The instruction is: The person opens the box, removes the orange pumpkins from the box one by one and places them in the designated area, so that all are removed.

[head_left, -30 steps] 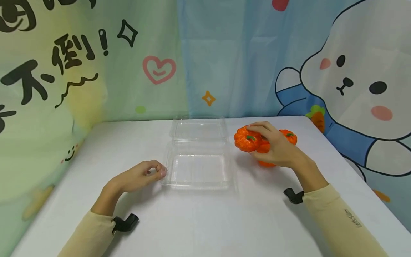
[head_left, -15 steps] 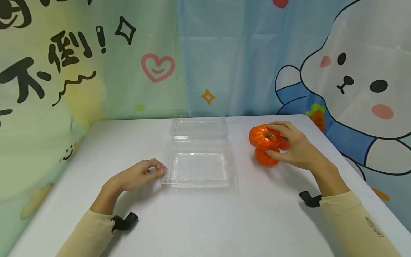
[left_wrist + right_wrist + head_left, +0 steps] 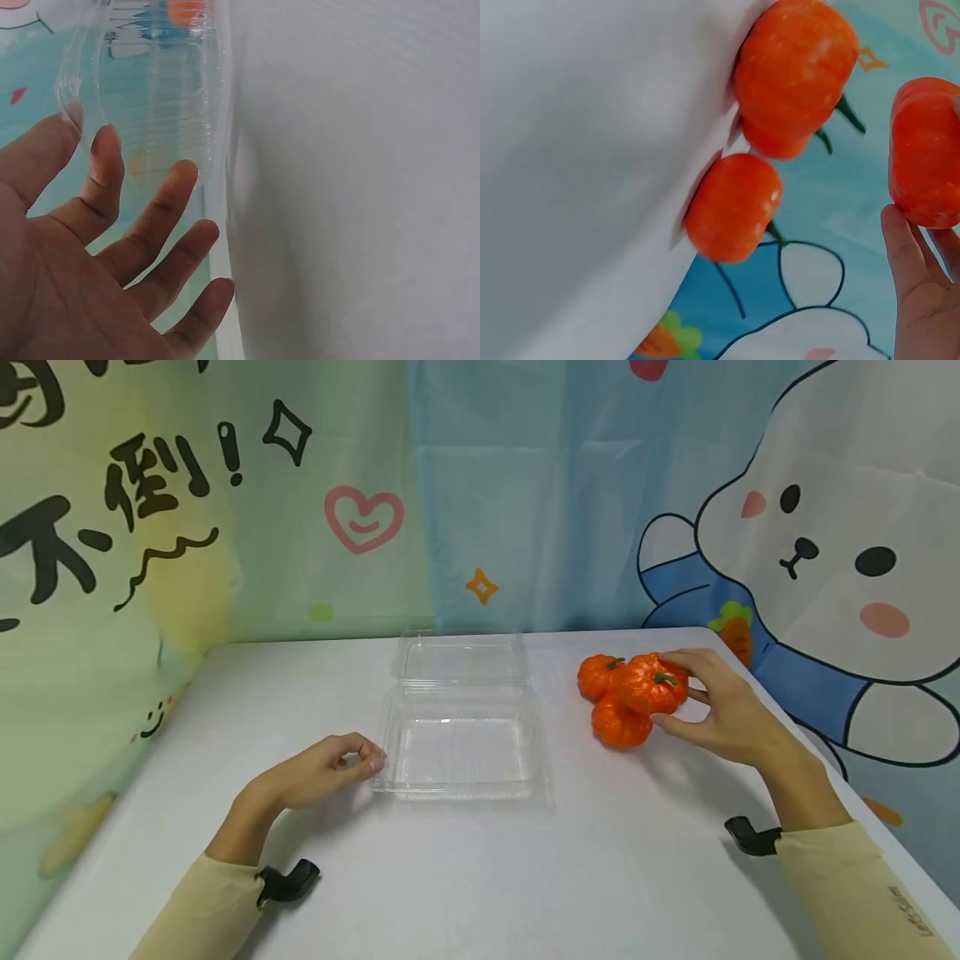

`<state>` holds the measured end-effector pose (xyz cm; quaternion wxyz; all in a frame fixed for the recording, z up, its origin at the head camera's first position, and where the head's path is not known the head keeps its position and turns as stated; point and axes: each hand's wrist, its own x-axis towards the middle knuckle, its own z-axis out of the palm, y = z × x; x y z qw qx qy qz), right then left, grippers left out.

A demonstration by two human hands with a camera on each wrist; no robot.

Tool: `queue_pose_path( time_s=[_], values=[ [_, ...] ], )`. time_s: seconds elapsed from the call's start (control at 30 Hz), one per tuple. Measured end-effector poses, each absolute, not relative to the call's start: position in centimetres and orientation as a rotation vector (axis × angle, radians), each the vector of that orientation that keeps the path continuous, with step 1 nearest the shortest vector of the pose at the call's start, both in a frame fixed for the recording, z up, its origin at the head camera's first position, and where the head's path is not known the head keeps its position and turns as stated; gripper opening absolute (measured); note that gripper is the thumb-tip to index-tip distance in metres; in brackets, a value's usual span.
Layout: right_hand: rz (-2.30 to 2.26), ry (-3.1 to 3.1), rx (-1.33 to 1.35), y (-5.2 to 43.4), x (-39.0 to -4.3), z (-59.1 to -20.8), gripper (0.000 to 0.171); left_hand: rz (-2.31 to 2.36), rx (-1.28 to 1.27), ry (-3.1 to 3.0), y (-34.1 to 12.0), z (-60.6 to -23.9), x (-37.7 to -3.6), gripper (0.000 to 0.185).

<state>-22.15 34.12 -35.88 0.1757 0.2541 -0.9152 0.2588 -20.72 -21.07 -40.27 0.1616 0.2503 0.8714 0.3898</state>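
Note:
A clear hinged plastic box (image 3: pixel 461 789) lies on the white table with its lid (image 3: pixel 461 660) folded back. At its left edge, my left hand (image 3: pixel 318 771) pinches the rim between thumb and index finger; in the left wrist view the other fingers (image 3: pixel 169 262) are spread and bent. My right hand (image 3: pixel 731 706) grips a small orange toy pumpkin (image 3: pixel 648 685) with a green stem, held above the other pumpkins. Beside it in the head view are a front pumpkin (image 3: pixel 620 724) and a back one (image 3: pixel 598 677). The right wrist view shows the held pumpkin (image 3: pixel 926 154) apart from the rest.
In the right wrist view, a large-looking pumpkin (image 3: pixel 795 67) and a smaller one (image 3: pixel 735 208) sit on the table, with another partly hidden between them. A printed cloth backdrop (image 3: pixel 495 485) hangs behind the table's far edge. White tabletop (image 3: pixel 480 877) stretches in front of the box.
My right hand has moved rightward with the held pumpkin, away from the box, uncovering the pumpkins to its left. The left hand stays at the box's left edge.

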Motion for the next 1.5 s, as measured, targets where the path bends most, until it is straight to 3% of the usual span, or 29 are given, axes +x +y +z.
queue_pose_path(
  time_s=[0.77,1.5],
  values=[
    [0.739,-2.764,0.405,38.6,-20.6,-37.8,0.078,1.117,0.698,2.495,-21.0,-40.4,-20.9,0.019],
    [0.8,-3.025,0.323,39.4,-21.3,-39.8,0.081,1.132,0.727,2.492,-21.2,-40.3,-21.0,0.022]
  ],
)
